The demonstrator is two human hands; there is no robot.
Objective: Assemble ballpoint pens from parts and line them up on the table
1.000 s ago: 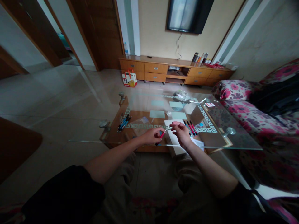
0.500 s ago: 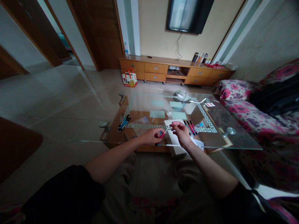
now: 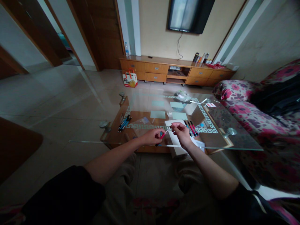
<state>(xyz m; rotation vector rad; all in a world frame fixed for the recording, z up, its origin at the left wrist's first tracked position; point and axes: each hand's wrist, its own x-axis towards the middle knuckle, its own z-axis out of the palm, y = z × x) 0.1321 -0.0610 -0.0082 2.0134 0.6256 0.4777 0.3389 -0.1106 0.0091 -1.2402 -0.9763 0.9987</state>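
My left hand point(image 3: 153, 137) is closed around a pink-and-black pen point(image 3: 162, 135) held at a slant over the near edge of the glass table. A thin white pen refill point(image 3: 167, 130) sticks out of the pen's upper end. At the refill's tip, my right hand point(image 3: 181, 132) has thumb and forefinger pinched together; the small end between them is mostly hidden. Beneath the hands lies a white sheet or box point(image 3: 177, 142). Right of my right hand is a row of pink, blue and black pens point(image 3: 192, 127). Farther left rests a bunch of blue and black pens point(image 3: 124, 122).
The glass table point(image 3: 243, 144) carries a clear plastic bag point(image 3: 182, 96), a red-and-white card point(image 3: 210, 105) and a small clear packet point(image 3: 143, 120). A flowered sofa point(image 3: 241, 107) stands at the right. Beyond are a wooden cabinet point(image 3: 156, 67) and a paper bag point(image 3: 130, 79).
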